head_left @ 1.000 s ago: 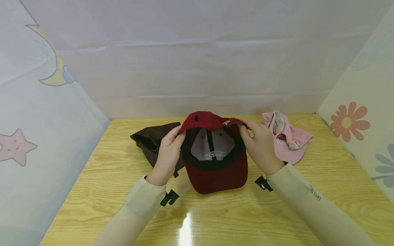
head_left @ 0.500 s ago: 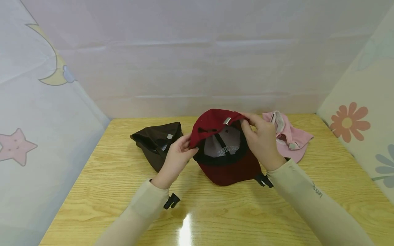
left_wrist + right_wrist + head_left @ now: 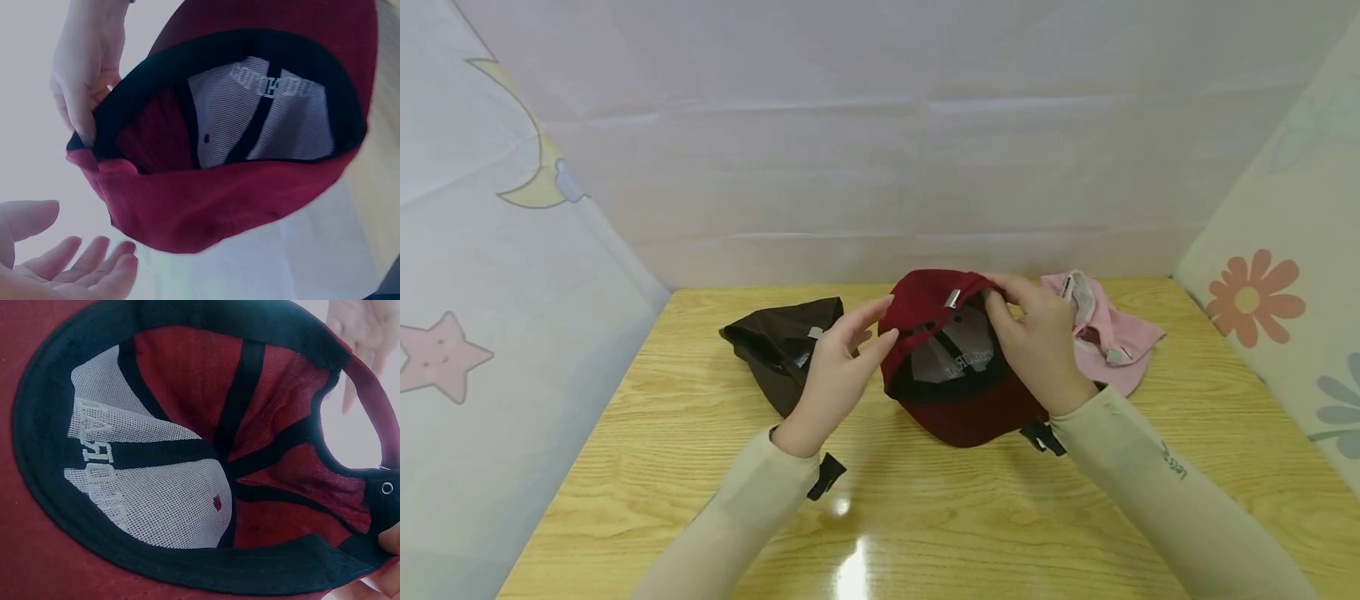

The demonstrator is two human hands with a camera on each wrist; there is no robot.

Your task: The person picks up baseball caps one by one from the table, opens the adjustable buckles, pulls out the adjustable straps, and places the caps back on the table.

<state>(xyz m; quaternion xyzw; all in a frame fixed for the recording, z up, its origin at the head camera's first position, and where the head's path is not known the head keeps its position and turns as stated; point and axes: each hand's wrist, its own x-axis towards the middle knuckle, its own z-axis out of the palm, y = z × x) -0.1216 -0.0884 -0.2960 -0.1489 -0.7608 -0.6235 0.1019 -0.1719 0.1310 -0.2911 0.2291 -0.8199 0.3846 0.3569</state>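
Observation:
A dark red baseball cap (image 3: 928, 292) is held up over the table, its inside facing the head camera and its brim hanging down. My right hand (image 3: 1033, 342) pinches the cap's back edge near the metal strap buckle. Beside the cap's left side, my left hand (image 3: 842, 367) has its fingers and thumb spread. In the left wrist view, a gap shows between the left fingers (image 3: 94, 262) and the red cloth. The right wrist view looks into the cap, with its white mesh lining (image 3: 156, 500), dark sweatband and reversed embroidered letters.
A dark brown cap (image 3: 775, 333) lies on the wooden table (image 3: 647, 467) behind the left hand. To the right lies a pink cap (image 3: 1120, 342), partly hidden by the right hand. A pale backdrop (image 3: 880, 167) stands along the table's back and sides.
The red cap has shifted right and turned with the right hand's hold. My left hand has let go of its edge and spread its fingers. Both other caps stay put.

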